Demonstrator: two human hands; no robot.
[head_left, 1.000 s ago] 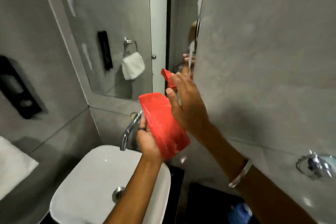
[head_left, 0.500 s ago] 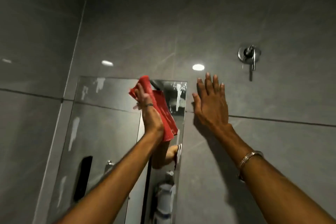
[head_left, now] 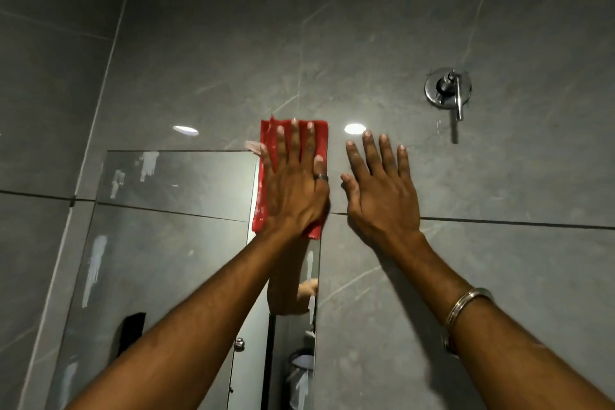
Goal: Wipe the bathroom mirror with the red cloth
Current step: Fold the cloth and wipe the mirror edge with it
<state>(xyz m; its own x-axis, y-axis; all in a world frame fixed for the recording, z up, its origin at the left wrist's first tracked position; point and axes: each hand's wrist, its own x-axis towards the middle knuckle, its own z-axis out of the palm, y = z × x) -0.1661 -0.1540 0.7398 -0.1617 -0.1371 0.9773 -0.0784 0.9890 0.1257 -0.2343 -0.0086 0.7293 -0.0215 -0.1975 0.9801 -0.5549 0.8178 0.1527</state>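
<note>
The mirror (head_left: pixel 173 226) is a tall frameless pane on the grey tiled wall, with white smears near its left edge and top. A folded red cloth (head_left: pixel 266 150) lies flat over the mirror's top right corner, its upper part on the tile above. My left hand (head_left: pixel 294 183), with a ring on one finger, presses the cloth with fingers spread flat. My right hand (head_left: pixel 379 190) rests flat on the bare tile just right of the mirror's edge, fingers apart, holding nothing. A bangle sits on that wrist.
A chrome wall valve with a lever (head_left: pixel 449 91) sticks out of the tile up and to the right. The side wall (head_left: pixel 50 110) meets the mirror wall at a corner on the left. The mirror reflects a door, a black fitting and my arm.
The view rose from the basin to the mirror's top. My left hand went from gripping the bunched cloth to pressing it flat on the top right corner. My right hand stayed on the tile.
</note>
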